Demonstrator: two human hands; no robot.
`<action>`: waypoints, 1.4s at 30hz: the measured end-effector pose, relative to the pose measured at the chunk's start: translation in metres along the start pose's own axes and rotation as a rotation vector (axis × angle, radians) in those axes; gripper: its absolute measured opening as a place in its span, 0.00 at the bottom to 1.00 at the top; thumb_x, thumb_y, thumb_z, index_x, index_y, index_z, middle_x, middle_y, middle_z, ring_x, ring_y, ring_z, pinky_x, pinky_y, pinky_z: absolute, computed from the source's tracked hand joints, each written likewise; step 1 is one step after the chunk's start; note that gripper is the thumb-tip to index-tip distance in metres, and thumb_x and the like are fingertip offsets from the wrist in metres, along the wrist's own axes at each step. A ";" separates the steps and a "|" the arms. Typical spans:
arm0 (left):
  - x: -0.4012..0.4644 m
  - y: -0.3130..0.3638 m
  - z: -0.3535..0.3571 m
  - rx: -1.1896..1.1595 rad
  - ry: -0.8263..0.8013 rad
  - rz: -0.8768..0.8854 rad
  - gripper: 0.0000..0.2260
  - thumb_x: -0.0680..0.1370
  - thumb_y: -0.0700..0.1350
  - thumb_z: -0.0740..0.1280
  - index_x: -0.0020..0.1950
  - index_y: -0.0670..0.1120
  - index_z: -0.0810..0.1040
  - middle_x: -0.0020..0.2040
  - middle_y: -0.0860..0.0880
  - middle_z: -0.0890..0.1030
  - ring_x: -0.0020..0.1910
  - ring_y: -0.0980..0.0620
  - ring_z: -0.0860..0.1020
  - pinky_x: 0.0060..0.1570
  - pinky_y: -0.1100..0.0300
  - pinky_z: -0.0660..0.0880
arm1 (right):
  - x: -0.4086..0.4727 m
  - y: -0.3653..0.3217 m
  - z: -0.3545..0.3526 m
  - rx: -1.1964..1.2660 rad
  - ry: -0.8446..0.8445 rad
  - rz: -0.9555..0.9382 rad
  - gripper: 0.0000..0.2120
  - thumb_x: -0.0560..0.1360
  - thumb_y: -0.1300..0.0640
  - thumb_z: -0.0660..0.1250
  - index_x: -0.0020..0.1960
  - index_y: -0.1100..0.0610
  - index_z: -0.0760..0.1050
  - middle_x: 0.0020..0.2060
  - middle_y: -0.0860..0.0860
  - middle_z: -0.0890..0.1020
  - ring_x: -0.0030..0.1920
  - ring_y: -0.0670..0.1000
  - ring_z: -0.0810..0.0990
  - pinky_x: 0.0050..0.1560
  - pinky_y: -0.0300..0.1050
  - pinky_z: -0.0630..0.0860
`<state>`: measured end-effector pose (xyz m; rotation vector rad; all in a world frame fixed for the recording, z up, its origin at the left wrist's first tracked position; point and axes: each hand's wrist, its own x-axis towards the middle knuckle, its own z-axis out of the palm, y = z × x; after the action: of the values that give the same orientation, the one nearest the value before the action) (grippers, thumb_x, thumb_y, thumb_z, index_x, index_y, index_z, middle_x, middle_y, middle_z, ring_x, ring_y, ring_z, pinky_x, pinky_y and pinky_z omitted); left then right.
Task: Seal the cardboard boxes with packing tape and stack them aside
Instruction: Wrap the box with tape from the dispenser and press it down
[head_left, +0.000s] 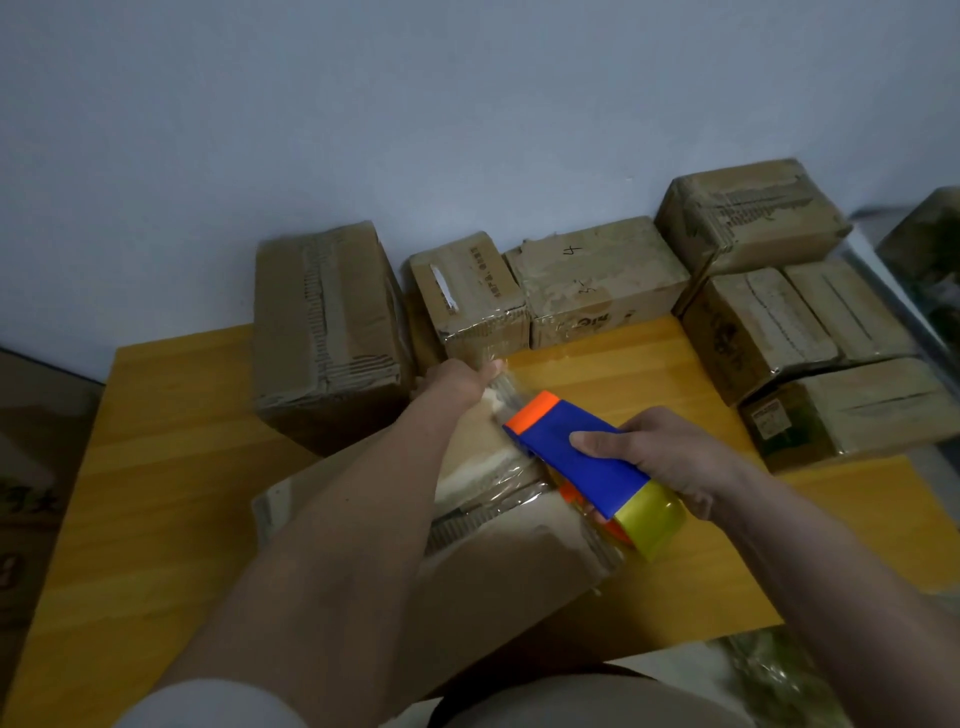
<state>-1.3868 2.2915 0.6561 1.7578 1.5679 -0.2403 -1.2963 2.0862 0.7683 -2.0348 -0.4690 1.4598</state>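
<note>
Yellow wooden tabletop (171, 415) against a grey-blue wall (363, 104); seven boxes line its far and right edges, one box (493, 561) near. Right hand (670, 457) fingers grasp the tape dispenser (587, 457); left hand (457, 382) pinches tape.

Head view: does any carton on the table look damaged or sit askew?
Yes. The tall carton at back left has crushed, torn corrugation along its front top edge. The carton on top of the right-hand stack sits skewed across the ones under it. Several look worn and re-taped. Nothing spilled.

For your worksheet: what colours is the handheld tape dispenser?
Blue plastic tape dispenser with orange tip; head view.
</note>
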 end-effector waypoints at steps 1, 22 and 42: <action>-0.001 -0.001 -0.001 -0.063 0.052 0.030 0.28 0.78 0.63 0.62 0.68 0.43 0.73 0.68 0.41 0.74 0.68 0.40 0.70 0.66 0.45 0.68 | 0.000 0.000 -0.001 0.005 -0.001 0.007 0.21 0.69 0.47 0.74 0.47 0.66 0.80 0.38 0.59 0.85 0.36 0.55 0.83 0.44 0.49 0.79; -0.063 -0.050 0.005 0.510 0.175 0.857 0.25 0.83 0.42 0.52 0.80 0.51 0.51 0.79 0.54 0.55 0.78 0.54 0.47 0.77 0.46 0.43 | 0.000 0.002 -0.005 0.029 -0.030 -0.017 0.20 0.70 0.48 0.74 0.46 0.67 0.79 0.35 0.59 0.85 0.31 0.54 0.82 0.37 0.45 0.80; -0.081 -0.038 0.025 0.657 0.109 0.456 0.25 0.84 0.53 0.46 0.78 0.60 0.38 0.79 0.50 0.36 0.77 0.44 0.35 0.74 0.41 0.38 | -0.041 0.081 -0.015 -0.019 0.004 -0.101 0.24 0.69 0.45 0.74 0.40 0.70 0.80 0.34 0.63 0.83 0.34 0.59 0.80 0.38 0.52 0.74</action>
<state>-1.4316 2.2115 0.6713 2.6186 1.1759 -0.4752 -1.2998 1.9958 0.7501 -1.9980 -0.5769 1.3965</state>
